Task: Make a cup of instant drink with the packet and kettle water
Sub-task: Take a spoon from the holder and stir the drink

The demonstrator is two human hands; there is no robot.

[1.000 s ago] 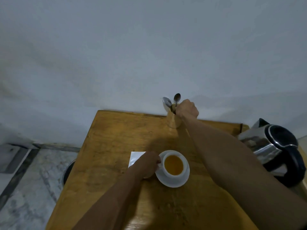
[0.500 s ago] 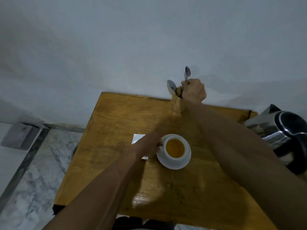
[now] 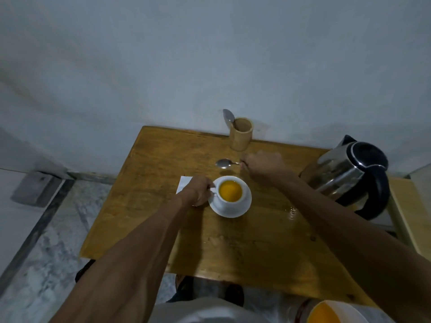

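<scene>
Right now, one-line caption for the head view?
Left hand steadies white cup of orange drink; right hand holds metal teaspoon above wooden table.

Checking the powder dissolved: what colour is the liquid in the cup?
Orange-yellow, even across the drink in the white cup; the head view shows it.

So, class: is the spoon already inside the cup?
No: the right hand holds the spoon above the table, beyond the cup, bowl clear of the drink.
</scene>
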